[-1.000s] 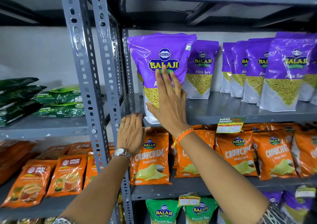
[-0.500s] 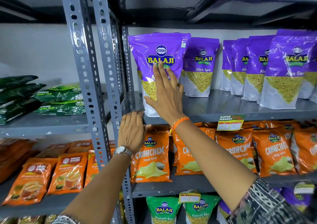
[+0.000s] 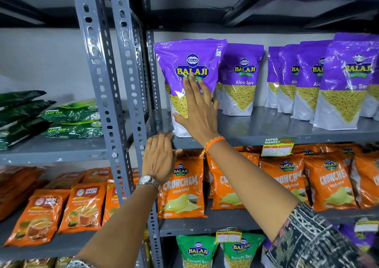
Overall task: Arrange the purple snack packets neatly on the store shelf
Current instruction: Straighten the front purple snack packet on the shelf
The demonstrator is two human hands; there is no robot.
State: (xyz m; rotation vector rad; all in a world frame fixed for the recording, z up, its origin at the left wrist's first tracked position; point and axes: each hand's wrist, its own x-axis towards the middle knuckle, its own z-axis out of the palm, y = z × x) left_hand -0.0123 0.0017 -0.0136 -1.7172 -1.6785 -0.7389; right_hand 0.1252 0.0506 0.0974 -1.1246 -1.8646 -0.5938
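A purple Balaji Aloo Sev packet (image 3: 190,62) stands upright at the left end of the grey shelf (image 3: 266,130). My right hand (image 3: 200,113) lies flat against its front, fingers spread, not gripping it. My left hand (image 3: 160,156) rests on the shelf's front edge just below and left of the packet, fingers curled over the lip. A second purple packet (image 3: 242,78) stands behind and to the right. Several more purple packets (image 3: 346,83) stand in a staggered row at the right end.
Grey perforated uprights (image 3: 127,83) bound the shelf on the left. Green leaf tea packs (image 3: 71,120) lie on the neighbouring shelf. Orange Crunchem packets (image 3: 182,187) fill the shelf below, with a price tag (image 3: 277,146) on the edge above them. Green Ratlami Sev packets (image 3: 196,251) stand lower down.
My right hand has slid slightly up and right on the front packet, which now stands a little further back and straighter. My left hand has stayed on the shelf edge.
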